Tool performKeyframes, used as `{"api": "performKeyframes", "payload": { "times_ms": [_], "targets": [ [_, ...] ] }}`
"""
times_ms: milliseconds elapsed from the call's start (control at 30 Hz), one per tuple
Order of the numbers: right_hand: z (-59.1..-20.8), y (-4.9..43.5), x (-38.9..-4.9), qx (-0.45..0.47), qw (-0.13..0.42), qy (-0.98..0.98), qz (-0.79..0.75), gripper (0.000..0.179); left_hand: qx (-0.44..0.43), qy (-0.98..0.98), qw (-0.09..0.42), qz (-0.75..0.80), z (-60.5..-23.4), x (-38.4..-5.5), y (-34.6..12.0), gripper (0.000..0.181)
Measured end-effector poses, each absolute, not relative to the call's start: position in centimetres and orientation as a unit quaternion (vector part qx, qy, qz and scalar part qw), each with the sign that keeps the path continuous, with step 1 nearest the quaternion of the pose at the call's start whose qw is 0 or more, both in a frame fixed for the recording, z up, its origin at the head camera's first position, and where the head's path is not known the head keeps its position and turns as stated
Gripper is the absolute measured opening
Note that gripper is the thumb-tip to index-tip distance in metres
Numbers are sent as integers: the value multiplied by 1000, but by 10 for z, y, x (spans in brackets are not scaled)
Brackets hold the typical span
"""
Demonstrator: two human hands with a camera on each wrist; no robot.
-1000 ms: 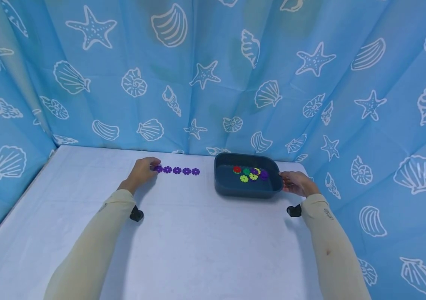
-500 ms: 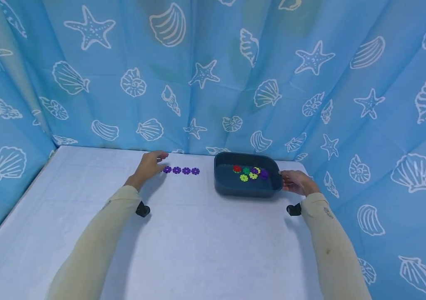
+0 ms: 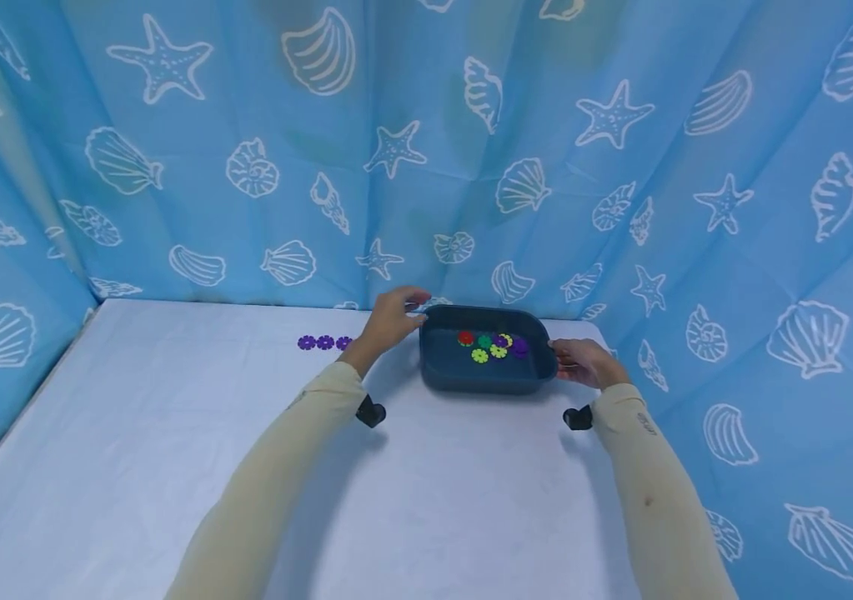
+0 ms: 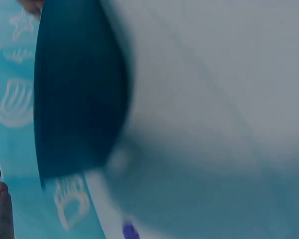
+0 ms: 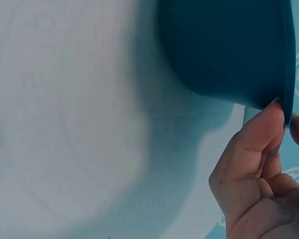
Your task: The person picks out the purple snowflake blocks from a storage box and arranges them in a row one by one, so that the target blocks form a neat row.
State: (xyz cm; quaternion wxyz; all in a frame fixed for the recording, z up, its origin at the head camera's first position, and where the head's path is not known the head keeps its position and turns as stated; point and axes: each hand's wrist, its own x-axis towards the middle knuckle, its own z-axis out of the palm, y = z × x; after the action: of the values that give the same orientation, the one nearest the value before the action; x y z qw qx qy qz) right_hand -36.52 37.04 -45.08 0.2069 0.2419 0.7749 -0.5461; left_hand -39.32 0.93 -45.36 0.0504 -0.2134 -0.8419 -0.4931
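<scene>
A dark blue-grey plastic basin (image 3: 482, 385) stands toward the back of the table. Its right rim is pinched between the thumb and fingers of my right hand (image 3: 584, 362); the right wrist view shows this hand (image 5: 254, 184) at the basin's edge (image 5: 229, 45). At the basin's left end is my left hand (image 3: 390, 321), thumb and fingers apart and holding nothing. In the left wrist view its fingers (image 4: 1, 209) are clear of the basin wall (image 4: 79, 89). Inside lie notched plastic discs: red (image 3: 465, 338), green (image 3: 484, 342), yellow (image 3: 479, 356) and purple (image 3: 519, 347).
Purple notched discs (image 3: 325, 342) lie in a row on the white table cover (image 3: 193, 433), left of the basin; my left hand and wrist hide the row's right end. A blue curtain (image 3: 261, 100) with shell prints hangs behind and along the sides.
My left hand has left the purple row's left end and travelled right to the basin. The right hand stays at the basin's rim. The view has turned slightly to the right.
</scene>
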Motion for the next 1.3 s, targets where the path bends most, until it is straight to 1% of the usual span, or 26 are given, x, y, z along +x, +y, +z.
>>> {"api": "performKeyframes", "payload": {
  "times_ms": [233,500,733,833,933,1133,1200,1300],
  "targets": [
    [-454,358,-370,237,208,769,-557,47,-233,-832,29,-503,-461,-389,47,37],
    [-453,351,-374,243,207,772,-550,45,-224,-847,6,-482,-473,-382,74,38],
    [-452,352,-376,236,212,758,-570,43,-204,-866,-51,-454,-480,-375,86,39],
    [-448,355,-376,236,214,759,-568,44,-219,-876,-59,-426,-478,-372,91,41],
    [-444,358,-374,226,227,758,-568,42,-234,-883,-68,-402,-477,-368,94,43],
    [-446,365,-366,210,279,725,-594,31,-250,-881,-111,-386,-478,-356,90,47],
    [-447,367,-363,209,289,718,-598,30,-251,-881,-119,-384,-478,-355,89,47],
    [-450,366,-360,216,288,715,-599,29,-241,-877,-123,-396,-478,-357,89,45]
  ]
}}
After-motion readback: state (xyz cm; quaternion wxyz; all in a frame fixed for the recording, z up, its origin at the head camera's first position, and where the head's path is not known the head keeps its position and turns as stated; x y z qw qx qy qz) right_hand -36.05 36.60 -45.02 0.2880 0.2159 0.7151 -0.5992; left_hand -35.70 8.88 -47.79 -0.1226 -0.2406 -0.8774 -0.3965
